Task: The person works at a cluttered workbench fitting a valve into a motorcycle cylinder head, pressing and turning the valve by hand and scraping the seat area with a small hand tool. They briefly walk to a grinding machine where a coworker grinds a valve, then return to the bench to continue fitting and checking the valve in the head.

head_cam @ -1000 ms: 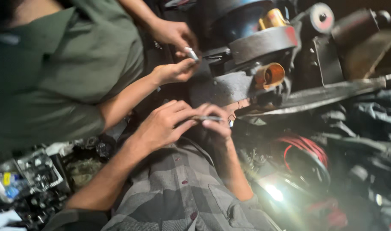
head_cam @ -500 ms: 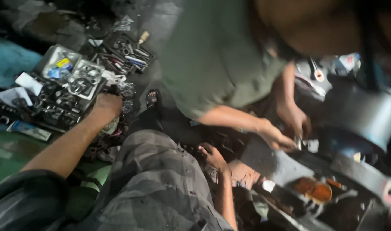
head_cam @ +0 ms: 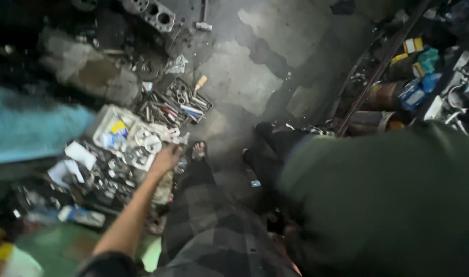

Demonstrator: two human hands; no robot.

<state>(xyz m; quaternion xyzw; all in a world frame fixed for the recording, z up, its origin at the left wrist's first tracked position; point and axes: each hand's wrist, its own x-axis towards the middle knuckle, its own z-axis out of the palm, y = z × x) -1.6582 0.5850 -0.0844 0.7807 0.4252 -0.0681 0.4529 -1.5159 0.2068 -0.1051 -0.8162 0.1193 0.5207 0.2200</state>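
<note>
My left hand (head_cam: 165,158) reaches out to the left over a heap of small metal parts on the floor, its fingers curled down at the edge of a white compartment tray (head_cam: 122,137). Blur hides whether it holds anything. A black tray of wrenches and tools (head_cam: 179,105) lies just beyond the hand. My leg in grey checked trousers (head_cam: 210,225) stretches forward to a sandalled foot (head_cam: 197,151). My right hand is hidden behind a co-worker's green-shirted back (head_cam: 388,205) at the right.
Loose parts, papers and packets (head_cam: 78,169) litter the floor at the left, beside a blue surface (head_cam: 29,128). An engine block (head_cam: 155,13) and a hammer (head_cam: 203,20) lie at the top. Shelves with bottles and boxes (head_cam: 408,77) stand at the right, beyond bare concrete (head_cam: 244,72).
The view has swung from the engine down to the floor. My left hand left the engine and reached to the parts trays. My right hand has passed out of sight.
</note>
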